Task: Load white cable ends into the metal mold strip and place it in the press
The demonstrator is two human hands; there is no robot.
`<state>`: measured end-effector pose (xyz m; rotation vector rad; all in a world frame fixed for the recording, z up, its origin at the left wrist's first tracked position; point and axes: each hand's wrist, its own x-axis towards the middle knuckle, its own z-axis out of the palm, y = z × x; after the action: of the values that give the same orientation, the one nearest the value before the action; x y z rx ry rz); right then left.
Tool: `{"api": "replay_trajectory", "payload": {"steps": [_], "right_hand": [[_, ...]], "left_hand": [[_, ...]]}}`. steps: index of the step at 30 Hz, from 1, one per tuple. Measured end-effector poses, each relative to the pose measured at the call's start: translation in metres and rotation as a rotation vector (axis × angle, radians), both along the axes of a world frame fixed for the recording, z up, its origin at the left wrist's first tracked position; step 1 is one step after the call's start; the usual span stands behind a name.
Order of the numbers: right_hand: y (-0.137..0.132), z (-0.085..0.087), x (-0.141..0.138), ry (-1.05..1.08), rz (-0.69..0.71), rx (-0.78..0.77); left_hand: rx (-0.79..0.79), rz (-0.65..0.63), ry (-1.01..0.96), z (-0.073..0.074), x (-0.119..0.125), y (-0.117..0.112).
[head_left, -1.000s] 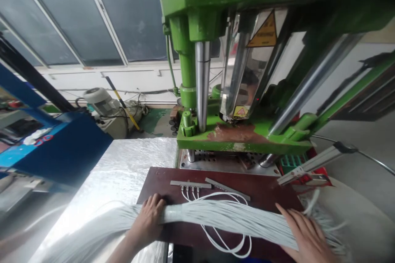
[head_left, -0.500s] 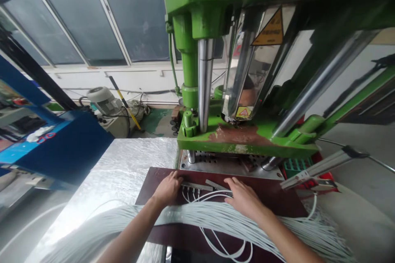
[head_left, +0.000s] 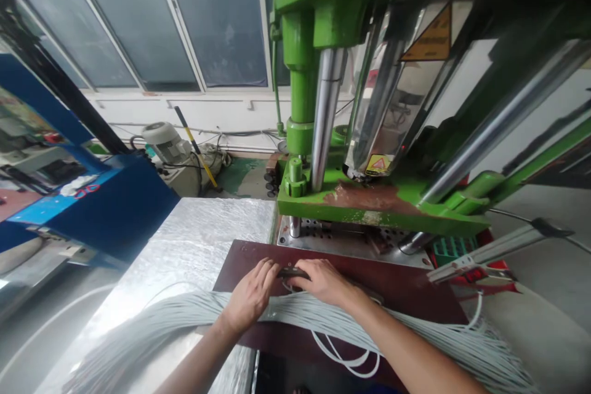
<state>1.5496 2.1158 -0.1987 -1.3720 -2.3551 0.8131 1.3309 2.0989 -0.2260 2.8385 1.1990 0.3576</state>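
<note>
On the dark red board (head_left: 406, 295) in front of the green press (head_left: 369, 197), a small dark metal strip (head_left: 292, 272) lies pinched between both hands, the left hand (head_left: 252, 295) closing on its near end and the right hand (head_left: 323, 280) covering the other, fingers curled so it seems held steady. Beneath the wrists runs a thick bundle of white wires (head_left: 194, 320), draped crosswise over the board and the silver-covered table (head_left: 203, 234), apparently to keep the wire ends within reach of the strip.

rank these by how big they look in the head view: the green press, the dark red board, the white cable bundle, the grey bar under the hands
1. green press
2. white cable bundle, which looks about as large as the dark red board; unsure which is bigger
3. grey bar, mostly hidden by both hands
</note>
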Motion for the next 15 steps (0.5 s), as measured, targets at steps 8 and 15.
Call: {"api": "replay_trajectory", "payload": {"steps": [8, 15], "right_hand": [[-0.026, 0.089, 0.014, -0.001, -0.088, 0.143], [-0.046, 0.157, 0.037, 0.087, -0.283, 0.219]], "left_hand": [[0.226, -0.069, -0.317, 0.078, 0.017, -0.007], [-0.313, 0.225, -1.079, 0.106, 0.073, -0.022]]}}
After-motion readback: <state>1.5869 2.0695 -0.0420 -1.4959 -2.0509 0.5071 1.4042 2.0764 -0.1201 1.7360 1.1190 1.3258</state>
